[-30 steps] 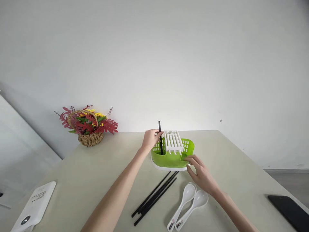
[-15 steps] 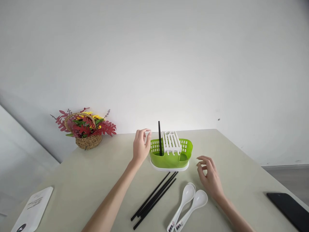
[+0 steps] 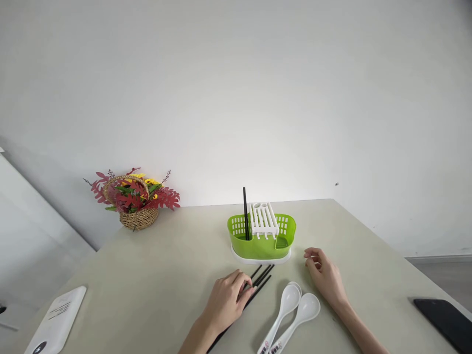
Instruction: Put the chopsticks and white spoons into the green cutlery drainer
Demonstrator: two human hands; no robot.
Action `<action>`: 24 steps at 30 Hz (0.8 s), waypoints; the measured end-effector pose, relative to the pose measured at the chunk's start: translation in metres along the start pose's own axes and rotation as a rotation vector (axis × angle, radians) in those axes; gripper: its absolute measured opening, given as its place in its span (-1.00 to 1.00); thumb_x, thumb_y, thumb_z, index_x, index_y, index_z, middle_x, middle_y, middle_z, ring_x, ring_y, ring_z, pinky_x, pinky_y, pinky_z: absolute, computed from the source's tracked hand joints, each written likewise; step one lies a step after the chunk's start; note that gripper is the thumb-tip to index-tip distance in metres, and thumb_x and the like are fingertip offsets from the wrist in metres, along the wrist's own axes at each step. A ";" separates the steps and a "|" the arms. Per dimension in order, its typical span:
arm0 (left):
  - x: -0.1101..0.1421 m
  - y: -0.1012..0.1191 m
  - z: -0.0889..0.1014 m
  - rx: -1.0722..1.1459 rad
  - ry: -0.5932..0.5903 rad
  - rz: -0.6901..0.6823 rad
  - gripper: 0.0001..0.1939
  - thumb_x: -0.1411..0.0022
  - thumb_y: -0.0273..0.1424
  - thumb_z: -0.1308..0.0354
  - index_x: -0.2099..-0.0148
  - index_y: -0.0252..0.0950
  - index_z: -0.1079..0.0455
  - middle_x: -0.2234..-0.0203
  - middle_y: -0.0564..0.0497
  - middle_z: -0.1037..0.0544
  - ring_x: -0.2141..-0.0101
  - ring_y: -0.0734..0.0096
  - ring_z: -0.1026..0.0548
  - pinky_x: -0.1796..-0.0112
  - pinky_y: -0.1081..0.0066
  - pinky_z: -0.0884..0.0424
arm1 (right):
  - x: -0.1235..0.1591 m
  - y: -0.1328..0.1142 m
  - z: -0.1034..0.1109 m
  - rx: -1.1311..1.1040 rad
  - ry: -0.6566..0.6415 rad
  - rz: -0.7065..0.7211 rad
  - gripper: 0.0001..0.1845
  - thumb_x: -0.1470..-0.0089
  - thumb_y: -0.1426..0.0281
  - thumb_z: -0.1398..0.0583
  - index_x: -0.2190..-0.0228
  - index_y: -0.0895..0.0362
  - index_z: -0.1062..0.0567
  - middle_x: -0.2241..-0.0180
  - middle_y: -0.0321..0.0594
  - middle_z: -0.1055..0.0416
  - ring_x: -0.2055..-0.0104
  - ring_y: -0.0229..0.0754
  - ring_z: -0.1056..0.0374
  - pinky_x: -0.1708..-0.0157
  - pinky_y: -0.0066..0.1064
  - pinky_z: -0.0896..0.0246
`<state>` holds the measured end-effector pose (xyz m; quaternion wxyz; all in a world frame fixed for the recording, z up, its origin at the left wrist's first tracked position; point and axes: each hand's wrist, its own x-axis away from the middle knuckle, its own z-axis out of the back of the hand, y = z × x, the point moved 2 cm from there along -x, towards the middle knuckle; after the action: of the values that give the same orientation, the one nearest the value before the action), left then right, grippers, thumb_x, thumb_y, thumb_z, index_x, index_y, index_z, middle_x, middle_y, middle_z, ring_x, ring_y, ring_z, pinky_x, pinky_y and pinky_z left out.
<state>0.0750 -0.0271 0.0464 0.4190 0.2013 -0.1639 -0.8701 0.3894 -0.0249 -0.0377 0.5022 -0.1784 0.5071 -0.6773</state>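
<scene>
My left hand (image 3: 230,297) is down over the loose black chopsticks (image 3: 262,279), its thumb and fingers closed around some of them. How many it grips is hidden by the hand. My right hand (image 3: 326,275) rests at the right of the basket, fingers loosely curled and apart, with nothing in them. Between the hands lie white spoons (image 3: 308,307), partly stacked, bowls pointing away from me. Behind them stands a green basket (image 3: 258,250) with a white slotted rack (image 3: 264,219) across its middle. Black chopsticks (image 3: 245,211) stand upright in its left compartment.
A wicker basket of artificial flowers (image 3: 138,219) stands at the back left near the wall. A white flat object with printed text (image 3: 59,317) lies at the left front. A black phone (image 3: 444,319) lies near the table's right edge.
My left hand has come down from beside the green basket's left end onto the loose chopsticks and closed on them. My right hand has lowered slightly toward the table.
</scene>
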 end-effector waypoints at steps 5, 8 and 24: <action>0.011 -0.011 -0.005 -0.023 0.115 0.110 -0.91 -0.38 -0.30 -0.11 0.18 -0.15 -0.42 0.36 0.00 -0.50 0.33 0.23 -0.48 0.15 0.21 -0.45 | 0.000 -0.002 0.000 0.002 -0.009 -0.009 -0.76 -0.13 0.25 -0.08 0.21 0.03 -0.47 0.34 -0.25 -0.56 0.43 -0.13 -0.46 0.34 -0.26 -0.36; 0.015 -0.017 -0.004 0.033 0.118 0.165 -0.90 -0.32 -0.26 -0.20 0.19 -0.15 -0.43 0.36 0.01 -0.50 0.29 0.20 -0.50 0.15 0.22 -0.46 | -0.001 -0.002 0.000 -0.004 -0.018 -0.013 -0.76 -0.13 0.25 -0.08 0.22 0.03 -0.47 0.39 -0.28 -0.55 0.44 -0.12 -0.47 0.35 -0.27 -0.34; 0.030 -0.018 0.010 -0.272 0.014 0.140 -0.78 -0.32 -0.53 -0.07 0.22 -0.19 -0.53 0.25 -0.05 -0.60 0.21 0.18 -0.56 0.10 0.20 -0.47 | -0.003 0.005 -0.004 -0.049 -0.058 -0.048 -0.78 -0.12 0.26 -0.09 0.21 0.02 -0.43 0.31 -0.29 -0.57 0.42 -0.13 -0.49 0.31 -0.28 -0.31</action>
<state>0.0408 -0.0392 0.0407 0.5030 0.1366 -0.0550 -0.8516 0.3904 -0.0202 -0.0425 0.4956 -0.2223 0.5042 -0.6713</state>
